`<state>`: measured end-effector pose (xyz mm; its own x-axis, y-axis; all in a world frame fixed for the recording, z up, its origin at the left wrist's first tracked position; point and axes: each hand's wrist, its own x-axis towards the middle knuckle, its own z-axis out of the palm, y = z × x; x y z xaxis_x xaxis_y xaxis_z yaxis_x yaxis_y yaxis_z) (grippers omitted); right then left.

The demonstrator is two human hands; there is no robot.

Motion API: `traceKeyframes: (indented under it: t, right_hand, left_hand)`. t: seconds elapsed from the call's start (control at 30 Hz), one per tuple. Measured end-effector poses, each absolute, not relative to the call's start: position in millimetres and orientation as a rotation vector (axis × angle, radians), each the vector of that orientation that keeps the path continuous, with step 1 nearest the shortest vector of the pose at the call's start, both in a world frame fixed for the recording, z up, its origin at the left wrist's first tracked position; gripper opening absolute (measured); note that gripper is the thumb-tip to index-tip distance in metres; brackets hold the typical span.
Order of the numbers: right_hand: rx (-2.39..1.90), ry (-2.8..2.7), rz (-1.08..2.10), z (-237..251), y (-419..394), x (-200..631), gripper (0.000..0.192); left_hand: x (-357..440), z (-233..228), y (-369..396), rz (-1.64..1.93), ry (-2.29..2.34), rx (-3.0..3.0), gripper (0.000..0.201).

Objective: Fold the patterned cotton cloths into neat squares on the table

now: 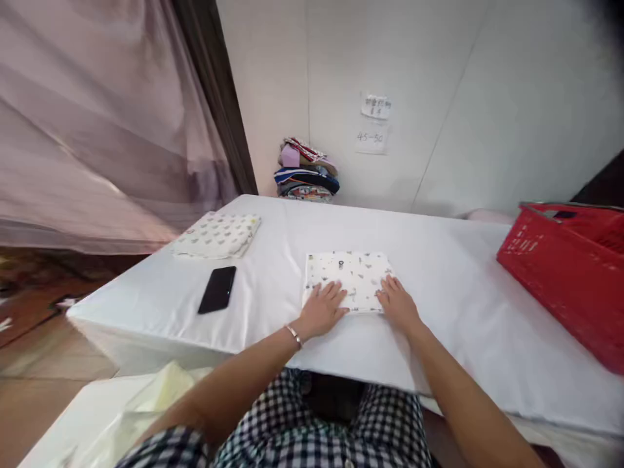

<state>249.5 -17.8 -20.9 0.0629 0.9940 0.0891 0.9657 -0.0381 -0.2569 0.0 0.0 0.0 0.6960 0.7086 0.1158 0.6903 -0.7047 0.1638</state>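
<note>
In front of me a folded white cloth (361,273) with a small scattered print lies flat on the white-covered table (283,227). My left hand (322,309) rests on its near left corner, fingers stretched out. On the near right edge of the same cloth lies my right hand (397,303), also flat with fingers extended. Neither hand grips anything. A bracelet (293,335) circles my left wrist. To the left are a black phone (217,290) and another folded white printed cloth (219,235).
A red plastic basket (560,273) with red fabric inside stands at the table's right. Folded clothes (307,170) are piled beyond the far edge, against the wall. Paper notes (375,106) hang there. A pinkish curtain (97,117) drapes on the left. Below left is a pale plastic bag (131,409).
</note>
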Motion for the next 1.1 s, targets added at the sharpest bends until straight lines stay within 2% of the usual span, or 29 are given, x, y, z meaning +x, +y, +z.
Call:
traceKeyframes:
  t: [0.13,0.3,0.43,0.6,0.77,0.93,1.1]
  right_hand:
    - [-2.08,-1.969,0.158,-23.1,-19.1,250.3,0.049]
    - [-2.102,-1.978,0.227,-20.5,-18.8,254.0,0.05]
    - [-2.176,-2.044,0.332,-2.3,-7.8,250.6,0.046]
    - [-2.105,-2.143,0.279,13.6,20.2,219.2,0.057]
    - [-1.967,-2.327,0.304,0.3,50.4,214.4,0.061]
    - [-2.122,-2.213,0.302,-9.1,75.0,253.4,0.064]
    - [-2.096,-2.109,0.339,-18.3,84.3,272.6,0.064]
  left_hand:
    - [-4.6,16.2,20.1,0.262,1.248,2.7,0.045]
    - [-10.9,2.5,25.9,0.377,1.594,2.571,0.047]
    - [-10.7,-6.4,23.7,0.386,1.584,2.578,0.048]
    - [-10.4,-3.2,23.1,0.372,1.596,2.532,0.05]
    - [-13.1,-3.2,23.0,0.388,1.588,2.5,0.051]
    - [-14.6,-5.6,24.4,0.381,1.582,2.497,0.051]
    - [-15.2,-9.0,26.0,0.396,1.579,2.498,0.051]
